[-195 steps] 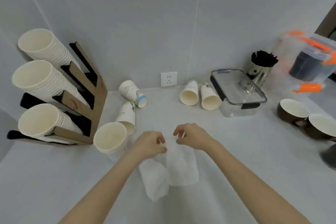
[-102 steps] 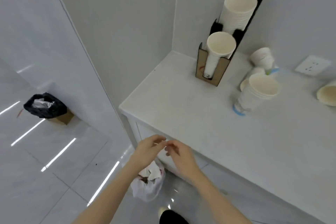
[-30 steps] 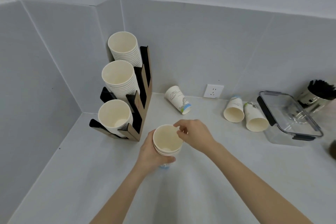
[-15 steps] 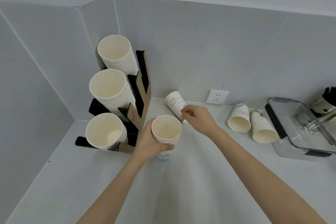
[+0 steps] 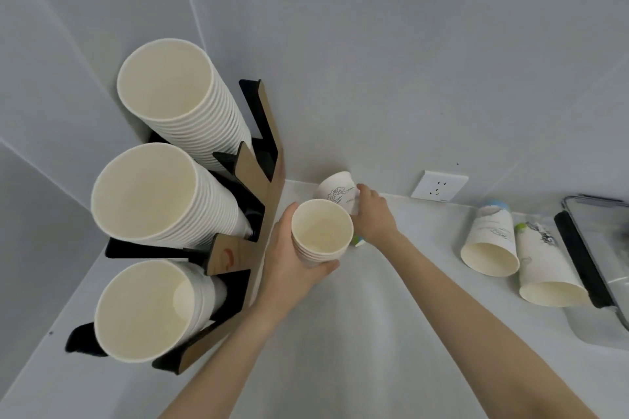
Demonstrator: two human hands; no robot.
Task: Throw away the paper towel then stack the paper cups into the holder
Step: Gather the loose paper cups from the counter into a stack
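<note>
My left hand grips a short stack of paper cups, mouth up, just right of the cardboard cup holder. The holder stands in the counter's corner with three slanted rows of cups; the lowest row is the shortest. Behind the stack, my right hand closes on a printed paper cup lying on its side near the wall. Two more cups lie on their sides at the right. No paper towel is in view.
A wall socket sits above the white counter. A clear lidded container with black clips stands at the far right, beside the two lying cups. Grey tiled walls close the corner behind the holder.
The paper towel went into a bin on the floor. My left hand then picked up the cup stack. My right hand reached back from the stack's rim to the lying cup.
</note>
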